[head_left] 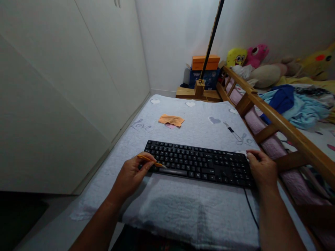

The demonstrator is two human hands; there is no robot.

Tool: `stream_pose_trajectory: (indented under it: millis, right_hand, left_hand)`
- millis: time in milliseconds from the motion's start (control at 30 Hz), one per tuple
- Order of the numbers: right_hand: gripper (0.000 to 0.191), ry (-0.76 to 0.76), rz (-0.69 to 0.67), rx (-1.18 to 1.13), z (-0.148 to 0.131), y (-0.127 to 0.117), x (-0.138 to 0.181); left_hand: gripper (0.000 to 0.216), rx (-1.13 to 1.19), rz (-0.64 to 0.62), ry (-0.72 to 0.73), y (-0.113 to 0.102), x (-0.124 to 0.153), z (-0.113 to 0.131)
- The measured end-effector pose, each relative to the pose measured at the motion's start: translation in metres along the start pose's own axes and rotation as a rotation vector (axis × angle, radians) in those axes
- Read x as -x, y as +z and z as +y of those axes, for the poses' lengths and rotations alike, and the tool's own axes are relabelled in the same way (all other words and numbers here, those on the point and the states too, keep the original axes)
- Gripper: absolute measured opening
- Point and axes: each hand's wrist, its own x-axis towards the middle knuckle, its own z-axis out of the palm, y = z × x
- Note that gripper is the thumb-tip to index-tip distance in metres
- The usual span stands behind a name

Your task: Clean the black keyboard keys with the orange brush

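A black keyboard [201, 164] lies on the pale bedspread with its keys up. My left hand [134, 172], closed, pinches a slim orange brush [149, 160] over the keyboard's left part. The brush's pale tip points right and is at the keys just above the space bar. My right hand [264, 167] is closed round the keyboard's right end, fingers bent at its edge. Beyond the keyboard lies a crumpled orange cloth [171, 120]. To the right of the cloth is a thin metal wire tool with a black middle [230, 129].
White cabinet doors [78, 87] stand along the left. A wooden bed rail [282, 122] runs along the right, with plush toys [237, 56] and clothes beyond it. A dark pole [211, 40] on a wooden base rises at the back, near an orange box [205, 62]. The keyboard's cable [251, 207] trails toward me.
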Motion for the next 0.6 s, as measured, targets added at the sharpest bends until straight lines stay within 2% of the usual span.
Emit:
stream_pose_trajectory:
  millis: [233,433,533,600]
  right_hand:
    - [0.035,-0.033,-0.004,0.015,0.0,-0.001,0.0]
    - [0.035,-0.015,0.0,0.029,-0.003,-0.001,0.0]
    - [0.035,-0.023,0.003,0.021,-0.004,-0.001,0.001]
    - [0.036,-0.021,0.002,0.014,-0.006,-0.001,0.002]
  left_hand:
    - [0.022,-0.163,0.047,-0.017,-0.027,0.004,-0.004]
    - [0.019,-0.341,0.176,0.026,-0.048,0.007,-0.005]
    - [0.017,-0.303,0.208,0.057,-0.045,0.011,0.004]
    - [0.014,-0.193,0.178,0.046,-0.033,0.012,0.013]
